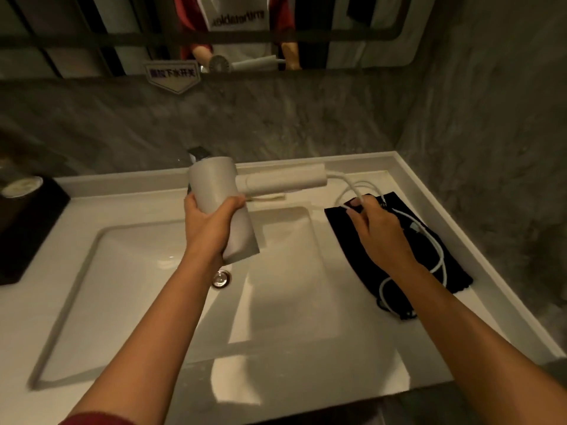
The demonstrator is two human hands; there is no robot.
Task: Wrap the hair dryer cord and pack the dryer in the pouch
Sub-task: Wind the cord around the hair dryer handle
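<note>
My left hand (208, 219) grips the barrel of a white hair dryer (224, 191) above the sink, its handle pointing right. A white cord (435, 243) leaves the handle's end, loops down and lies in curves over a flat black pouch (451, 265) on the counter at the right. My right hand (377, 228) rests over the pouch's far end with its fingertips pinched on the cord close to the handle. The rest of the cord trails behind my right forearm.
A white rectangular sink (101, 271) with a chrome drain (221, 279) fills the middle. A dark faucet (198, 153) stands behind the dryer. A dark box (24, 228) sits at the left. Grey stone walls close the back and right; a mirror (92, 35) hangs above.
</note>
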